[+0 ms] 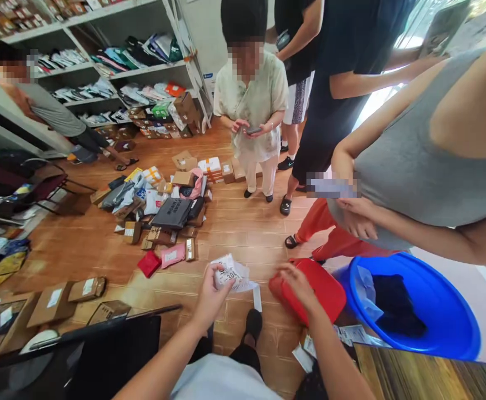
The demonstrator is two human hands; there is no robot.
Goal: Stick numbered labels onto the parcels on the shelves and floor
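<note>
My left hand (213, 294) is closed on a small parcel (228, 272) with a white label showing large printed digits. Loose paper slips hang from its right side, one strip dangling toward the floor. My right hand (296, 286) is in front of a red plastic stool (324, 286), apart from the parcel. Its fingers are partly stretched out and slightly blurred, with nothing seen in them. Whether it touches the stool I cannot tell.
Packages (174, 211) lie heaped on the wooden floor ahead. A blue tub (455, 311) with dark contents stands right, beside a person in a grey top (426, 155). Several other people stand around. Cartons (53, 303) and a black monitor (113, 355) are at left; shelves (138, 72) stand behind.
</note>
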